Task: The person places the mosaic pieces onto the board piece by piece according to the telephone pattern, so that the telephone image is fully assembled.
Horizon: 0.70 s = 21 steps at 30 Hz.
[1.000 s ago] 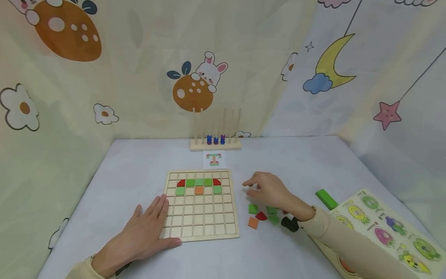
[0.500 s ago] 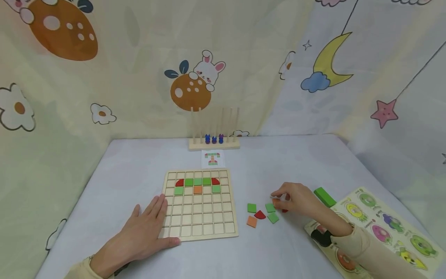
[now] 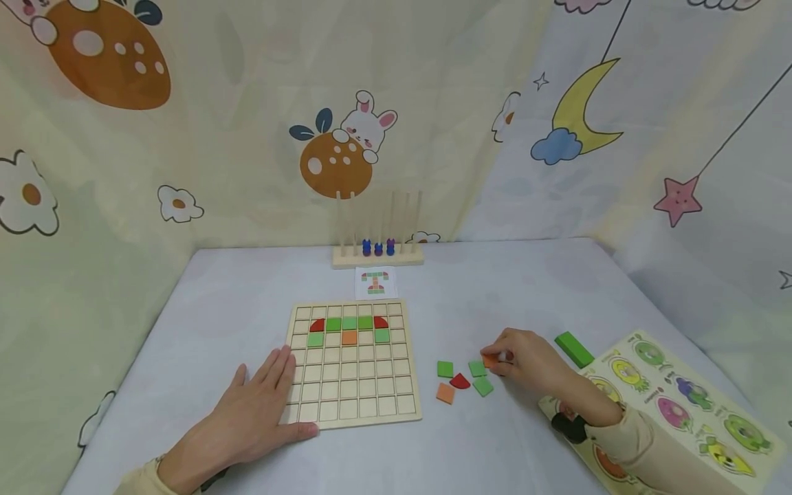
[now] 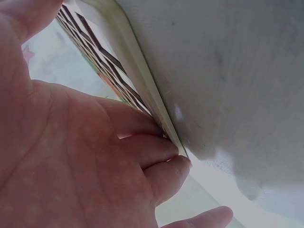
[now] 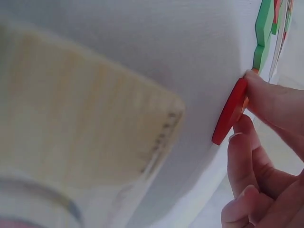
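Observation:
My left hand [image 3: 256, 405] lies flat with straight fingers at the left edge of the wooden grid board [image 3: 331, 392]; in the left wrist view its fingertips touch the board's side. Red, green and orange tiles fill part of the board's upper rows. Right of the board, my right hand [image 3: 526, 361] pinches an orange square tile [image 3: 489, 360] between thumb and fingers. A red quarter-round tile [image 5: 230, 111] lies right by those fingertips in the right wrist view, partly covering the orange one. Nearby are loose green tiles [image 3: 445, 369], a red tile [image 3: 460, 381] and another orange tile [image 3: 445, 393].
Behind the board stand a picture card [image 3: 375, 282] with a tile pattern and a wooden peg rack [image 3: 378, 258] with small blue and purple beads. At the right lie a green block [image 3: 574, 349] and a fruit-picture board [image 3: 693, 405], partly under my right forearm.
My right hand has moved right and toward me from beside the board, and its fingers have come together on the orange tile. My left hand has stayed at the board's edge.

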Each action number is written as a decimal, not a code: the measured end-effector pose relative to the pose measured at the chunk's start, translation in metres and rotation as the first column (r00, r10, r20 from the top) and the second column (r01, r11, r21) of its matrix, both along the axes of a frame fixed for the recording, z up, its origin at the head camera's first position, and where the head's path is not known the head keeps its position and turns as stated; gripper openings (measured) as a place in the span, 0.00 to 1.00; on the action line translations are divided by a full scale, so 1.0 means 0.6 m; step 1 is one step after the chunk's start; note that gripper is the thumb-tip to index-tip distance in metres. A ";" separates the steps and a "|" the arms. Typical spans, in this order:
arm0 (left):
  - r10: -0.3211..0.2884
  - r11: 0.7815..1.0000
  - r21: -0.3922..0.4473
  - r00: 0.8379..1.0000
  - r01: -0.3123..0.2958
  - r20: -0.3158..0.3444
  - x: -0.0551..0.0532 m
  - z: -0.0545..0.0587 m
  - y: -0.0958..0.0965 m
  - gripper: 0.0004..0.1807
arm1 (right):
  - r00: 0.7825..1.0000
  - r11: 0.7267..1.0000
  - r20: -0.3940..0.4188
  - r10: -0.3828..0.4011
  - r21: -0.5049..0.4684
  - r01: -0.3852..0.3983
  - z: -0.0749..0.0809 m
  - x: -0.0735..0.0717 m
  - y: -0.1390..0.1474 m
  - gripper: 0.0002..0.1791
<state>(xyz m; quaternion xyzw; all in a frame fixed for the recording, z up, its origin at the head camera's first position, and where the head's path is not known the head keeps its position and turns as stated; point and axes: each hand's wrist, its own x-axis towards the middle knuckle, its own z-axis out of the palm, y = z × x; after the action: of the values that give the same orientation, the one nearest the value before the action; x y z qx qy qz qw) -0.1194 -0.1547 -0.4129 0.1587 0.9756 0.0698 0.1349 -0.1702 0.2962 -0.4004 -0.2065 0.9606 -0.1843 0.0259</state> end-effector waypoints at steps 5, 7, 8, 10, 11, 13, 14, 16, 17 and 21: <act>0.006 1.000 0.000 1.000 -0.006 0.008 0.000 0.002 0.000 0.70 | 1.000 1.000 0.009 0.008 0.008 -0.008 0.008 0.002 -0.007 0.14; 0.008 1.000 0.004 1.000 -0.008 0.007 0.000 0.002 0.000 0.70 | 1.000 1.000 0.007 0.010 0.021 -0.010 0.009 0.002 -0.010 0.14; 0.007 1.000 0.005 1.000 -0.007 0.006 0.000 0.003 0.000 0.70 | 1.000 1.000 0.008 0.007 0.027 -0.008 0.010 0.002 -0.011 0.14; 0.006 1.000 0.007 1.000 -0.006 0.001 0.000 0.002 0.000 0.70 | 1.000 0.999 0.012 0.001 0.037 -0.002 0.011 0.003 -0.013 0.14; 0.005 1.000 0.007 1.000 -0.005 0.001 0.000 0.002 0.000 0.70 | 1.000 0.999 0.017 -0.005 0.038 0.004 0.011 0.004 -0.013 0.14; 0.006 1.000 0.008 1.000 -0.006 0.003 0.000 0.002 0.001 0.70 | 1.000 0.999 0.027 -0.016 0.039 0.015 0.011 0.004 -0.014 0.14; 0.006 1.000 0.007 1.000 -0.006 0.003 0.000 0.002 0.001 0.70 | 0.999 0.999 0.030 -0.019 0.037 0.018 0.012 0.005 -0.015 0.14; 0.008 1.000 0.006 1.000 -0.009 0.008 -0.001 0.001 0.001 0.70 | 1.000 0.999 0.023 -0.017 0.032 0.017 0.016 0.004 -0.016 0.14; 0.009 1.000 0.004 1.000 -0.009 0.009 -0.001 0.001 0.001 0.70 | 1.000 1.000 0.017 -0.014 0.028 0.014 0.018 0.004 -0.017 0.14; 0.007 1.000 -0.001 1.000 -0.007 0.005 -0.001 0.000 0.001 0.70 | 1.000 1.000 -0.016 0.014 0.021 -0.014 0.028 -0.003 -0.029 0.13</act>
<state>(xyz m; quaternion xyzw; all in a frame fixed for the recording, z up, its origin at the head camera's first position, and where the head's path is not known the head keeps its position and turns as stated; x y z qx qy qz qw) -0.1198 -0.1539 -0.4127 0.1549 0.9759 0.0701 0.1369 -0.1722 0.2787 -0.3835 -0.2145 0.9611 -0.1726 0.0217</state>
